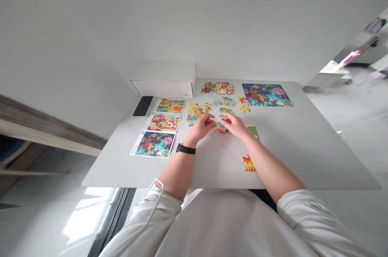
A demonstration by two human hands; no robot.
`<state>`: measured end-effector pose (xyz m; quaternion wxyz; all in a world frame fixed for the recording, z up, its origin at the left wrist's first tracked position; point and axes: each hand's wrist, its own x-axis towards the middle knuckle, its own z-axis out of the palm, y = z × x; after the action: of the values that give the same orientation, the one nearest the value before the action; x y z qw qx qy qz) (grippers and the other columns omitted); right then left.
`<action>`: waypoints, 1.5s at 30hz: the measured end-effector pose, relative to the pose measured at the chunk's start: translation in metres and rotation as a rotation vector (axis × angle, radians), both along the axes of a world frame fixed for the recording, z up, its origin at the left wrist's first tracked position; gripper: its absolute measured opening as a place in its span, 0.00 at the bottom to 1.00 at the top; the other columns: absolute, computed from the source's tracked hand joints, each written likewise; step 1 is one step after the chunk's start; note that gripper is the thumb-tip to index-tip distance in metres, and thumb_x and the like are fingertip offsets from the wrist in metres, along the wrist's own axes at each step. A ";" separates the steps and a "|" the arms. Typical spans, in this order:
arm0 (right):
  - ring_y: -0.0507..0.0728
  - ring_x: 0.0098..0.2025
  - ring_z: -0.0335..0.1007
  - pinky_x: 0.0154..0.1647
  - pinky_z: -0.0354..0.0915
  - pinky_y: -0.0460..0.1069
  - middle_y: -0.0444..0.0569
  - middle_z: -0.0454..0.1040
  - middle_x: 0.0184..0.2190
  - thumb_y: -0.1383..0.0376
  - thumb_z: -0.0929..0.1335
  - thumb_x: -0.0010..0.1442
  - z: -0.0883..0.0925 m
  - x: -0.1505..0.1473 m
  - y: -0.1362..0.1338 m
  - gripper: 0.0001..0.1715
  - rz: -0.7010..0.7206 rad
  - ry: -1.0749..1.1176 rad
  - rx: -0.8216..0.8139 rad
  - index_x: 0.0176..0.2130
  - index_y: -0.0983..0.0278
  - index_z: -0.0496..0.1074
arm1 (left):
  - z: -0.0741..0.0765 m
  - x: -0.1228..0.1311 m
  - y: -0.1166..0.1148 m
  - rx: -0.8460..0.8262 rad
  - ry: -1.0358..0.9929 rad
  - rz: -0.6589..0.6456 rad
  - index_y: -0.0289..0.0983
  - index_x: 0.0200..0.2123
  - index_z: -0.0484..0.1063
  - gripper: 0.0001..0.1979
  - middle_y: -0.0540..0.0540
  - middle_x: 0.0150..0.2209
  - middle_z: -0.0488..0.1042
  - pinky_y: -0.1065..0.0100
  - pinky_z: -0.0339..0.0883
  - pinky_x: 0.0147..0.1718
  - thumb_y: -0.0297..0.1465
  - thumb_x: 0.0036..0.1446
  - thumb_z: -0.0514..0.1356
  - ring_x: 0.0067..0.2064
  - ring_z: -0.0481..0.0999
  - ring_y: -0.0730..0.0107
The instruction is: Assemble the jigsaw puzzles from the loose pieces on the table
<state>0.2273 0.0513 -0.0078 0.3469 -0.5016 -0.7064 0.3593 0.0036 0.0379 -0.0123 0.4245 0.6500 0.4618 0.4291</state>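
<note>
One dark-blue rectangular card jigsaw [265,95] looks assembled, beyond-right of the right hand [233,124]; multicoloured knobbed pieces [224,88] lie heaped, unfinished, beyond it and the left hand [201,127]; fingers half-curled; any hold, I cannot tell.

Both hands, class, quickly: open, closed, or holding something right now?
Left hand: partly curled by the flat, multicoloured jigsaw pieces; grip cannot be told.
Right hand: partly curled by the same pieces; grip cannot be told.
</note>
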 end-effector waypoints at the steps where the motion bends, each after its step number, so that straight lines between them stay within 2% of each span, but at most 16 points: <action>1: 0.58 0.37 0.79 0.45 0.75 0.53 0.47 0.82 0.38 0.51 0.70 0.65 -0.005 0.001 -0.002 0.20 -0.011 0.024 -0.008 0.51 0.58 0.78 | -0.001 0.001 0.000 -0.014 -0.026 -0.005 0.39 0.50 0.76 0.14 0.52 0.30 0.75 0.70 0.69 0.34 0.33 0.60 0.68 0.32 0.76 0.72; 4: 0.59 0.37 0.78 0.44 0.75 0.53 0.47 0.82 0.36 0.47 0.70 0.65 -0.018 0.002 -0.005 0.21 -0.042 0.093 -0.024 0.47 0.58 0.77 | -0.005 0.005 -0.002 -0.043 -0.031 -0.013 0.38 0.49 0.74 0.12 0.50 0.32 0.77 0.70 0.70 0.33 0.33 0.64 0.66 0.32 0.78 0.71; 6: 0.59 0.38 0.79 0.45 0.75 0.53 0.48 0.82 0.37 0.46 0.70 0.64 -0.024 0.003 -0.005 0.22 -0.070 0.120 -0.009 0.47 0.58 0.77 | -0.005 0.007 -0.005 0.000 0.036 0.024 0.38 0.51 0.74 0.12 0.46 0.38 0.81 0.69 0.73 0.36 0.33 0.66 0.65 0.34 0.80 0.71; 8: 0.59 0.38 0.79 0.46 0.75 0.54 0.48 0.82 0.37 0.46 0.70 0.64 -0.027 0.005 -0.005 0.22 -0.092 0.139 0.010 0.47 0.58 0.76 | -0.002 0.006 -0.009 0.115 0.136 0.039 0.39 0.53 0.75 0.14 0.41 0.49 0.81 0.65 0.77 0.44 0.33 0.65 0.66 0.43 0.82 0.67; 10: 0.60 0.38 0.79 0.46 0.75 0.55 0.48 0.82 0.36 0.45 0.70 0.64 -0.028 0.006 -0.005 0.22 -0.108 0.147 0.015 0.47 0.58 0.76 | 0.003 0.005 -0.013 0.258 0.242 0.000 0.40 0.55 0.75 0.18 0.39 0.58 0.79 0.60 0.77 0.53 0.32 0.62 0.69 0.56 0.81 0.60; 13: 0.60 0.37 0.79 0.45 0.75 0.54 0.47 0.82 0.36 0.45 0.71 0.63 -0.029 0.008 -0.006 0.21 -0.107 0.146 0.012 0.46 0.57 0.76 | 0.011 0.003 -0.017 0.395 0.373 -0.079 0.40 0.54 0.76 0.18 0.38 0.62 0.77 0.54 0.71 0.64 0.28 0.61 0.70 0.65 0.76 0.56; 19: 0.60 0.37 0.79 0.41 0.75 0.53 0.47 0.82 0.35 0.46 0.71 0.63 -0.027 0.006 -0.010 0.20 -0.100 0.155 -0.002 0.44 0.57 0.78 | 0.014 0.001 -0.017 0.421 0.466 -0.170 0.40 0.55 0.77 0.18 0.39 0.59 0.79 0.53 0.70 0.65 0.28 0.62 0.68 0.63 0.77 0.55; 24: 0.60 0.36 0.79 0.41 0.75 0.54 0.47 0.83 0.35 0.47 0.72 0.62 -0.027 0.003 -0.011 0.19 -0.112 0.170 -0.014 0.44 0.57 0.78 | 0.015 -0.003 -0.016 0.403 0.532 -0.161 0.41 0.58 0.77 0.21 0.41 0.60 0.79 0.53 0.69 0.67 0.29 0.62 0.69 0.64 0.77 0.54; 31: 0.60 0.37 0.79 0.43 0.74 0.53 0.49 0.84 0.38 0.46 0.71 0.64 -0.031 0.003 -0.010 0.21 -0.122 0.190 -0.007 0.46 0.58 0.78 | 0.016 -0.005 -0.017 0.435 0.561 -0.171 0.41 0.58 0.78 0.19 0.41 0.62 0.79 0.52 0.68 0.68 0.29 0.64 0.67 0.65 0.76 0.54; 37: 0.60 0.35 0.76 0.39 0.72 0.53 0.49 0.82 0.33 0.45 0.67 0.66 -0.026 0.005 -0.012 0.25 -0.232 0.137 0.064 0.47 0.60 0.79 | 0.010 -0.017 -0.009 0.417 0.607 -0.111 0.42 0.53 0.81 0.15 0.42 0.62 0.80 0.50 0.67 0.69 0.30 0.63 0.68 0.65 0.76 0.54; 42: 0.60 0.33 0.75 0.37 0.71 0.52 0.48 0.81 0.31 0.45 0.67 0.66 -0.026 0.006 -0.012 0.24 -0.248 0.132 0.058 0.45 0.59 0.79 | 0.006 -0.021 -0.006 0.369 0.651 -0.186 0.43 0.50 0.83 0.12 0.43 0.56 0.84 0.54 0.72 0.64 0.30 0.62 0.69 0.59 0.81 0.54; 45: 0.59 0.32 0.74 0.36 0.70 0.52 0.48 0.80 0.31 0.45 0.67 0.66 -0.027 0.006 -0.012 0.23 -0.238 0.119 0.047 0.44 0.59 0.79 | 0.004 -0.020 -0.006 0.360 0.677 -0.182 0.44 0.48 0.85 0.11 0.43 0.56 0.84 0.54 0.72 0.63 0.32 0.62 0.69 0.59 0.81 0.53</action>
<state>0.2336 0.0394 -0.0350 0.4399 -0.5516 -0.6282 0.3279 -0.0163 0.0316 -0.0081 0.1638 0.8570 0.4336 0.2253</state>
